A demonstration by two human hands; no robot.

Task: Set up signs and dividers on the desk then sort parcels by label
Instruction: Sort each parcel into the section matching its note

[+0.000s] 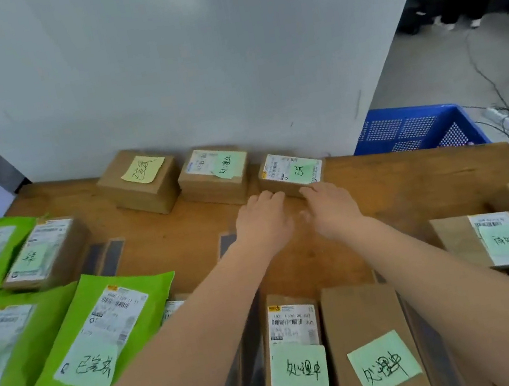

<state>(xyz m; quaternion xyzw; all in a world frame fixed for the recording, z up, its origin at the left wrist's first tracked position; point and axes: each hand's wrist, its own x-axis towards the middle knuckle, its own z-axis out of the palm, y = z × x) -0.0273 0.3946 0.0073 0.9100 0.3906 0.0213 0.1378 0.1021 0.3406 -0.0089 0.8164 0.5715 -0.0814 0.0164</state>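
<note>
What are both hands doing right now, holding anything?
Left hand: open, fingertips at the small box, gripping nothing.
Right hand: open, fingertips at the same box, gripping nothing.

Three small brown cardboard parcels are being lined up along the back edge: one with a yellow sticky note (142,169), one with a green note (216,172), one with a white label and green note (291,171). Green plastic mailers (93,347) are being kept on the left, and more brown boxes with green notes (373,348) are being kept near front.
</note>
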